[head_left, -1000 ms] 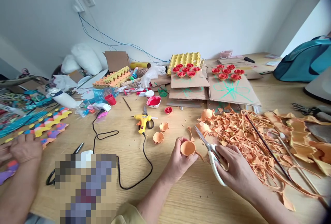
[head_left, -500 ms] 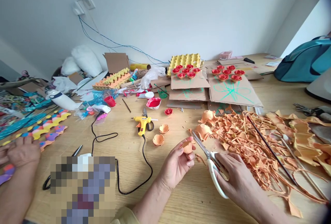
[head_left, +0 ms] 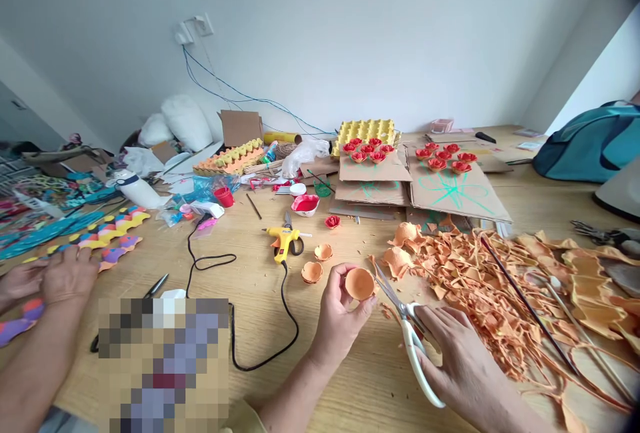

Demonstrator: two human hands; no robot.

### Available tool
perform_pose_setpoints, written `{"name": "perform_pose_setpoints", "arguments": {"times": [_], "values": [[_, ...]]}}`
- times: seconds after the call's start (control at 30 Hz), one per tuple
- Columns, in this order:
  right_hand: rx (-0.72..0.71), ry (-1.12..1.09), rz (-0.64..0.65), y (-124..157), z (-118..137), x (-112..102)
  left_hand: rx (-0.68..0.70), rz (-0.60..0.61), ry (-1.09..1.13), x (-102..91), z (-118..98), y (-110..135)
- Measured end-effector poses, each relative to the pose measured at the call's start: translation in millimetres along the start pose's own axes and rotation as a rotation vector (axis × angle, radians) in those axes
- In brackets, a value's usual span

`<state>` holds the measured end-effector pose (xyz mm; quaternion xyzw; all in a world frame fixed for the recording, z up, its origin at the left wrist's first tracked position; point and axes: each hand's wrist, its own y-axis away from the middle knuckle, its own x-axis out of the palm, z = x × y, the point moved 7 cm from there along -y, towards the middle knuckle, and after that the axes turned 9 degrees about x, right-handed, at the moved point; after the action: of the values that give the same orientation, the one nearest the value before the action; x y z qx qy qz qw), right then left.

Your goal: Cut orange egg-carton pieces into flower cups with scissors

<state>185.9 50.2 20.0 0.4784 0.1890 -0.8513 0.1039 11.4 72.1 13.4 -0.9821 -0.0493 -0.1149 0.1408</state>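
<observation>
Between the fingers of my left hand [head_left: 343,316] is a small orange egg-carton cup [head_left: 360,284], its hollow side facing me. My right hand [head_left: 450,346] grips white-handled scissors [head_left: 417,360], whose blades point up and left, with the tips close to the cup's right rim. Beyond my left hand, a scalloped orange cup [head_left: 313,273] and a smaller one [head_left: 323,252] rest on the table. A yellow glue gun [head_left: 284,243] lies behind them on a pair of dark-handled scissors [head_left: 297,245]. One red paper flower [head_left: 332,221] sits farther back.
Orange carton scraps [head_left: 465,273] are heaped on the right, with a thin dark stick [head_left: 530,306] across them. Cardboard sheets [head_left: 455,193] at the back bear red flowers. A black cord [head_left: 295,313] loops over the table. At far left, another person's hands [head_left: 70,273] touch painted carton strips [head_left: 117,253].
My left hand has turned the cup so that its hollow faces me. The scissors stay in my right hand, slightly lower in view. The whole view has shifted a little.
</observation>
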Motion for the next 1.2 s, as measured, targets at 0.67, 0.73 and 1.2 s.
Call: {"name": "perform_pose_setpoints", "arguments": {"times": [0.67,0.73,1.2], "values": [[-0.044,0.045,-0.003,2.2,10.0,10.3,0.235,0.123,-0.399,5.8,-14.0,5.5],[-0.045,0.045,-0.033,2.6,8.2,8.8,0.221,0.152,-0.390,8.1,-12.7,6.2],[-0.039,0.036,-0.016,0.5,4.7,-0.7,0.075,0.218,-0.187,7.7,-2.6,3.8]]}}
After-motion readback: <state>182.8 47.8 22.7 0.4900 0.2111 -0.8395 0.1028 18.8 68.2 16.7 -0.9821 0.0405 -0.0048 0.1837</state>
